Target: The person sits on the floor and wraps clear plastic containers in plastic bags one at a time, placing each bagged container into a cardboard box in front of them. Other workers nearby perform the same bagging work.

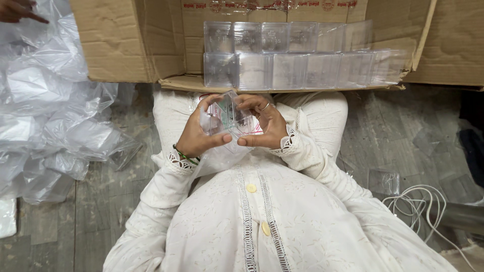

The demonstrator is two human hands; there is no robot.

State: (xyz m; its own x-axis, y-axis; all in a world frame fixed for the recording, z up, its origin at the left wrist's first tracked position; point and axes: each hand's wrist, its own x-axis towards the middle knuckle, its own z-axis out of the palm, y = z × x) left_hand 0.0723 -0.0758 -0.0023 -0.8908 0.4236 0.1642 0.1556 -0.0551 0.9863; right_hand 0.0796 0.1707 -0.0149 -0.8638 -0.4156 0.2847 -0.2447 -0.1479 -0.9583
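Over the lap, close to the body, the left hand (194,137) and the right hand (268,126) meet around a small clear plastic box (228,115) that sits in a thin transparent sleeve; a pale printed label with a touch of red and green shows through its wall. Both sets of fingers (222,139) are curled nearly closed on it, thumbs under, fingertips over the top corners, so the grip is by the edges only. Held that lightly, the slick box could twist or slip down onto the white embroidered garment (252,221), and pressing harder might crack a thin wall or tear the sleeve. To the right, on the grey floor (403,131), lies another clear box (384,181) beside a loose white cable (418,206), which a sleeve could snag. At the left floor edge a heap of crumpled clear plastic bags (45,121) spreads out. Farther off, an open brown cardboard carton (126,40) with red print along its top flap holds two neat rows of clear boxes (297,55); a knock could topple them.
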